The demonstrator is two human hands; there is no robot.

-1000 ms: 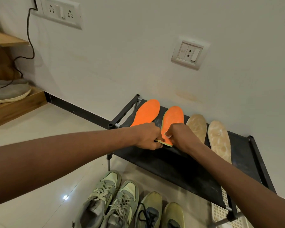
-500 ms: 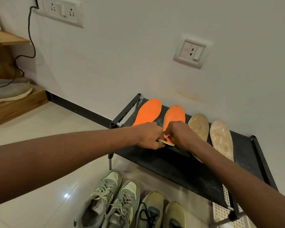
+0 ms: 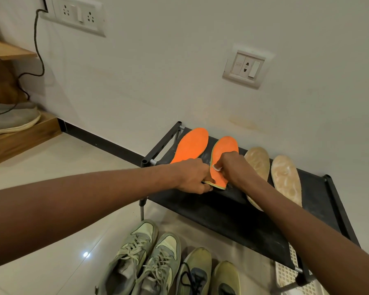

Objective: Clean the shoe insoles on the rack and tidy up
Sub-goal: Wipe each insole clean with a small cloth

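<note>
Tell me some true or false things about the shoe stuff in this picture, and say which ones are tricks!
1. Four insoles lie on the black rack. True.
2. Both hands are on a beige insole. False: the left hand and right hand are on the right orange insole.
3. The shoes stand on the floor in front of the rack. True.
4. The two beige insoles lie left of the orange ones. False: they lie to the right.
5. A wall socket sits above the rack. True.

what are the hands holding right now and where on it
The left hand grips the second orange insole at its near heel end. The right hand pinches something small and white against it.
</note>
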